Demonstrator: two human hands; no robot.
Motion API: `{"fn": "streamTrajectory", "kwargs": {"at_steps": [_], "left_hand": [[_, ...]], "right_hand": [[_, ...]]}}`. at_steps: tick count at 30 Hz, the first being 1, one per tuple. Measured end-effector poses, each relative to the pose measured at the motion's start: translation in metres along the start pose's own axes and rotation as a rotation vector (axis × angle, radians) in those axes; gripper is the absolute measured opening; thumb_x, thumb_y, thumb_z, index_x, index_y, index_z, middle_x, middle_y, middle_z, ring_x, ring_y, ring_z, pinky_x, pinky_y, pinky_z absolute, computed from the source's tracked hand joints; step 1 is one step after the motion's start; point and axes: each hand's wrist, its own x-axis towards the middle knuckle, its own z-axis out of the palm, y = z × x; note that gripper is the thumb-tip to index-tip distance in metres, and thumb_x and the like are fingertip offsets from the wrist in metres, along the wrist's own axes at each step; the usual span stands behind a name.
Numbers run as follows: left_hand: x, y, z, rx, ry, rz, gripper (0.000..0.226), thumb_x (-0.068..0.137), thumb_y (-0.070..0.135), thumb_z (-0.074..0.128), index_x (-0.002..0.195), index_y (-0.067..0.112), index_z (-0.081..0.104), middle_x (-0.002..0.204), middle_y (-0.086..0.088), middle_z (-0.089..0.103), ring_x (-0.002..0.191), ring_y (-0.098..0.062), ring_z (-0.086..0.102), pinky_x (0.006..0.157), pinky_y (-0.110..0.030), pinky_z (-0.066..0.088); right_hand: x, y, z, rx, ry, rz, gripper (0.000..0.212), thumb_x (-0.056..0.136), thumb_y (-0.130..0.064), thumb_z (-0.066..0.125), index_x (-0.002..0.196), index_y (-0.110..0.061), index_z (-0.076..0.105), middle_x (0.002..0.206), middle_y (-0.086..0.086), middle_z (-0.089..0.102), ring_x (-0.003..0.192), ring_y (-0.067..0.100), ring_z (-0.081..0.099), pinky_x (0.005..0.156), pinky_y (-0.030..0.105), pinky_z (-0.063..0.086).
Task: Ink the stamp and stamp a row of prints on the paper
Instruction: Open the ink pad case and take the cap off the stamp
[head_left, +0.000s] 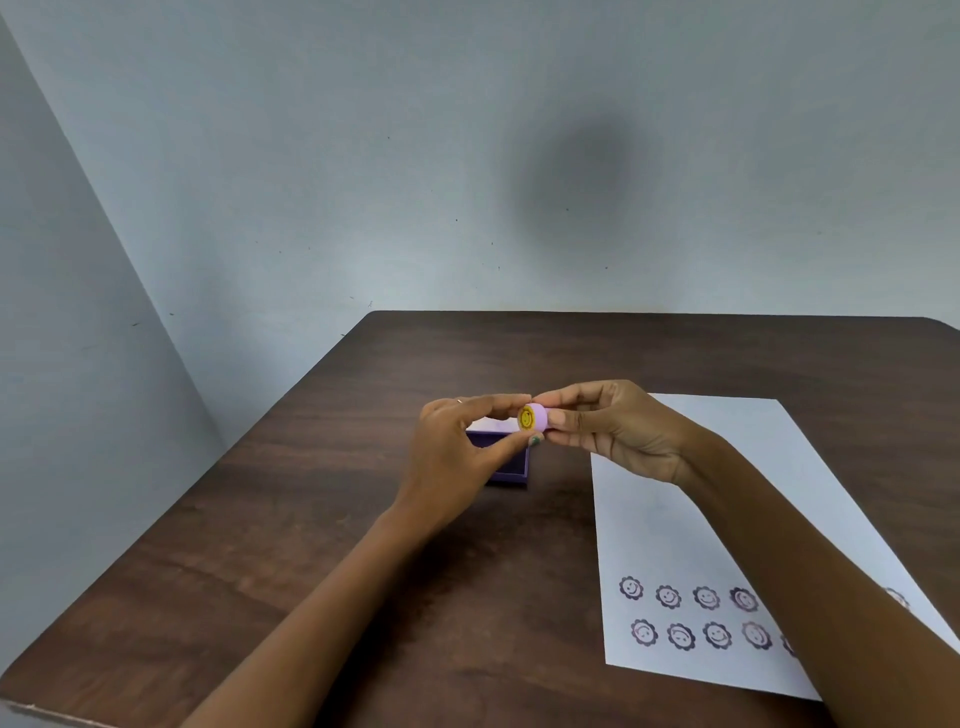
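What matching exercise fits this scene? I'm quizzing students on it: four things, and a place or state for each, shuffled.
Things:
1. stamp
2. ink pad
3. paper
4. prints

Places or states:
A. in two rows near the paper's near edge
B. pinched between the left hand and right hand, above the table
C. open on the table, partly behind the left hand
D. flat on the table, on the right

Pairs: 1-B, 2-C, 3-D, 4-A

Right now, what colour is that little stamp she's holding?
The stamp is lilac, with a yellow smiley face; the head view shows it.
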Motion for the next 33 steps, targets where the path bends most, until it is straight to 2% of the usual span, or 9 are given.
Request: {"fn": "streamTrajectory", "kwargs": {"at_steps": [4, 7, 13, 16, 19, 23, 27, 31, 33], "left_hand": [[0.000, 0.006, -0.001, -0.014, 0.059, -0.022, 0.033, 0.074, 0.033, 0.076, 0.106, 0.028, 0.071, 0.099, 0.010, 0.072, 0.088, -0.010, 0.063, 0.086, -0.030, 0.047], [0.001, 0.009, -0.003, -0.073, 0.093, -0.036, 0.031, 0.075, 0.028, 0.075, 0.105, 0.022, 0.072, 0.098, 0.010, 0.071, 0.090, -0.013, 0.066, 0.087, -0.038, 0.051], [0.003, 0.013, -0.002, -0.170, 0.113, -0.093, 0.026, 0.077, 0.027, 0.073, 0.102, 0.025, 0.069, 0.100, 0.010, 0.071, 0.088, 0.009, 0.062, 0.110, -0.017, 0.029], [0.003, 0.015, -0.003, -0.233, 0.126, -0.133, 0.021, 0.077, 0.027, 0.072, 0.097, 0.033, 0.067, 0.089, 0.024, 0.065, 0.085, 0.013, 0.062, 0.113, -0.041, 0.031], [0.003, 0.020, -0.005, -0.316, 0.138, -0.195, 0.018, 0.074, 0.034, 0.069, 0.088, 0.044, 0.065, 0.082, 0.034, 0.063, 0.084, 0.016, 0.061, 0.102, -0.055, 0.042], [0.004, 0.016, -0.004, -0.376, 0.208, -0.230, 0.021, 0.072, 0.037, 0.071, 0.092, 0.041, 0.066, 0.083, 0.031, 0.065, 0.084, 0.013, 0.063, 0.095, -0.036, 0.051], [0.003, 0.005, 0.000, -0.195, 0.165, -0.142, 0.018, 0.078, 0.029, 0.073, 0.096, 0.029, 0.071, 0.095, 0.019, 0.069, 0.089, 0.005, 0.064, 0.118, -0.039, 0.019], [0.000, 0.004, 0.010, 0.053, 0.012, -0.022, 0.027, 0.080, 0.030, 0.072, 0.106, 0.023, 0.070, 0.109, 0.005, 0.071, 0.099, -0.004, 0.061, 0.117, -0.021, -0.002], [-0.001, 0.007, 0.015, 0.117, -0.045, 0.024, 0.030, 0.082, 0.032, 0.070, 0.110, 0.024, 0.069, 0.107, 0.003, 0.071, 0.100, -0.005, 0.060, 0.117, -0.025, -0.005]], "right_hand": [[0.000, -0.001, 0.001, 0.006, 0.001, -0.067, 0.020, 0.079, 0.004, 0.059, 0.093, -0.004, 0.070, 0.089, 0.006, 0.076, 0.086, 0.021, 0.072, 0.072, 0.025, 0.059], [0.001, -0.002, 0.005, -0.032, 0.014, -0.135, 0.019, 0.079, 0.003, 0.060, 0.092, -0.007, 0.070, 0.086, 0.001, 0.077, 0.084, 0.019, 0.072, 0.068, 0.022, 0.058], [0.001, -0.003, 0.012, -0.090, 0.034, -0.267, 0.027, 0.065, -0.014, 0.070, 0.092, -0.010, 0.072, 0.086, -0.002, 0.077, 0.085, 0.019, 0.072, 0.068, 0.021, 0.057], [0.002, -0.002, 0.013, -0.138, 0.087, -0.317, 0.026, 0.069, -0.010, 0.070, 0.095, -0.010, 0.071, 0.092, 0.005, 0.075, 0.087, 0.021, 0.072, 0.072, 0.023, 0.058], [0.004, -0.002, 0.011, -0.188, 0.152, -0.347, 0.026, 0.074, -0.004, 0.068, 0.099, -0.012, 0.069, 0.101, 0.013, 0.071, 0.091, 0.023, 0.070, 0.081, 0.029, 0.058], [0.003, -0.002, 0.004, -0.005, 0.120, -0.293, 0.022, 0.079, 0.000, 0.062, 0.098, -0.008, 0.069, 0.094, 0.003, 0.075, 0.092, 0.021, 0.071, 0.078, 0.026, 0.058], [0.001, -0.003, -0.007, 0.258, 0.106, -0.191, 0.023, 0.081, 0.002, 0.056, 0.093, -0.010, 0.072, 0.090, 0.002, 0.077, 0.088, 0.017, 0.072, 0.069, 0.021, 0.058], [-0.002, -0.006, -0.015, 0.368, 0.100, -0.163, 0.025, 0.080, 0.000, 0.054, 0.092, -0.011, 0.073, 0.094, 0.005, 0.076, 0.090, 0.017, 0.071, 0.068, 0.020, 0.057], [-0.002, -0.008, -0.017, 0.396, 0.091, -0.177, 0.025, 0.080, 0.000, 0.054, 0.094, -0.010, 0.073, 0.095, 0.005, 0.076, 0.090, 0.017, 0.071, 0.068, 0.020, 0.057]]}}
